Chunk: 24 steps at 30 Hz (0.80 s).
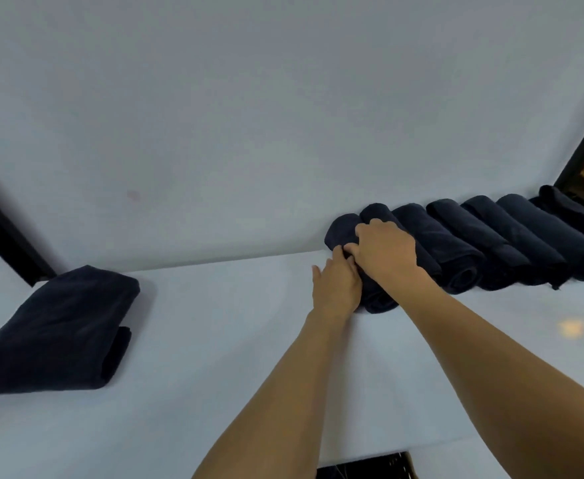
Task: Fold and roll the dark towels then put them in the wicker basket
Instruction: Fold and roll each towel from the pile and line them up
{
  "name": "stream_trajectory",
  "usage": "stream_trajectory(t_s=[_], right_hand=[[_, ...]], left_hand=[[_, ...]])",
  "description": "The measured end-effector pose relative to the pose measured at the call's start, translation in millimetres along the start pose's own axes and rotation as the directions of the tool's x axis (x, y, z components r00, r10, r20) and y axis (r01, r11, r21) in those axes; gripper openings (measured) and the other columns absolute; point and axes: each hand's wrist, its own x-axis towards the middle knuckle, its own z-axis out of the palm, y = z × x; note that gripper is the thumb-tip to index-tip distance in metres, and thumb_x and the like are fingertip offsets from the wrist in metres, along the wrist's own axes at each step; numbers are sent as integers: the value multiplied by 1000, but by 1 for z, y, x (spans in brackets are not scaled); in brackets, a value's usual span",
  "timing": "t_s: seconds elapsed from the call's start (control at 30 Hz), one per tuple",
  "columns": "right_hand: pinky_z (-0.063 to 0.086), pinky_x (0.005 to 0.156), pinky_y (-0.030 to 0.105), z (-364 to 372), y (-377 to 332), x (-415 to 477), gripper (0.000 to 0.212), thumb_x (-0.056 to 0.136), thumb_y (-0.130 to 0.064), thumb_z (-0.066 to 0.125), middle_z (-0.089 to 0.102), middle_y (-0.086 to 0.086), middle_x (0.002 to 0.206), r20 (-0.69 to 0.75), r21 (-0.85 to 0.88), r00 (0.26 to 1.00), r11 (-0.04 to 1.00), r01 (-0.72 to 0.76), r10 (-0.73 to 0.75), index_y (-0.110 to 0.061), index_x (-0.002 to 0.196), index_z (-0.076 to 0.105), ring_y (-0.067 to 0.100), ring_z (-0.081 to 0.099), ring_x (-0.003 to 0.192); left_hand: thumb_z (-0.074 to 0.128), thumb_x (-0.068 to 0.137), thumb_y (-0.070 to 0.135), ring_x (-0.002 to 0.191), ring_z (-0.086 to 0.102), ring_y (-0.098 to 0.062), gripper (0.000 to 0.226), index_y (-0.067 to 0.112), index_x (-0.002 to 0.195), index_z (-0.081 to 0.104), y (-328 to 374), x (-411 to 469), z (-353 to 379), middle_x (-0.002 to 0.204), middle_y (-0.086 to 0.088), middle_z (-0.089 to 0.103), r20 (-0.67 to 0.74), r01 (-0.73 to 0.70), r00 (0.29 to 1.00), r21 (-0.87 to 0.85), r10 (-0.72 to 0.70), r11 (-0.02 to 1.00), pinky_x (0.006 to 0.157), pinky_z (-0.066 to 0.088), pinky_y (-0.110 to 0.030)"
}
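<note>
Left grip (335,288) and right grip (385,252) both curl tight around the roll (340,233) at one o'clock, seemingly soft and light, so best held mid-length or it springs loose.

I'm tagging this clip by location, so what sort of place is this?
Probably a plain folding station, though I can't tell what building it's in: a white table against a white wall, a row of rolled dark towels along its back edge, and a folded dark towel at left.
</note>
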Motion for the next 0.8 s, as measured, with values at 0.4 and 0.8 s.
stream_trajectory(t_s=[0.4, 0.8], right_hand=[[38, 91, 38, -17, -182, -63, 27, 95, -21, 48, 58, 2, 116, -80, 490, 916, 785, 379, -393, -22, 120, 60, 23, 56, 107], [53, 72, 33, 1, -308, -126, 11, 91, -17, 54, 68, -1, 93, 132, 683, 801, 639, 353, -583, -19, 98, 63, 20, 61, 79]], left_hand=[[51, 93, 21, 91, 64, -26, 21, 11, 96, 70, -90, -93, -174, 94, -4, 71, -322, 143, 947, 428, 2, 892, 74, 52, -38], [48, 94, 16, 97, 55, -26, 17, 9, 108, 57, -164, -173, -251, 108, -9, 61, -560, 456, 828, 640, -32, 618, 72, 38, -31]])
